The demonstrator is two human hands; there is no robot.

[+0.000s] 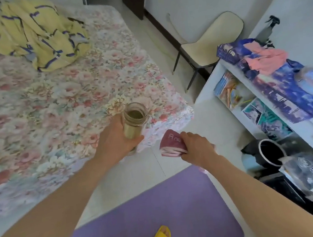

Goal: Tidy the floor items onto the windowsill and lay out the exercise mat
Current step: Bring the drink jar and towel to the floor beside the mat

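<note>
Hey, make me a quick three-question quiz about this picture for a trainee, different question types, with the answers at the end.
1. True or false: the left hand holds an open jar.
2. What does the right hand grip?
A. a yellow slipper
B. a folded pink towel
C. a spray bottle
3. Fill in: the purple mat lies on the ____.

Key: 1 true; 2 B; 3 floor.

Home bedroom, floral-covered bed [56,102] with rumpled yellow blanket [36,32], cream chair [211,40], cluttered white shelves [266,94]
</note>
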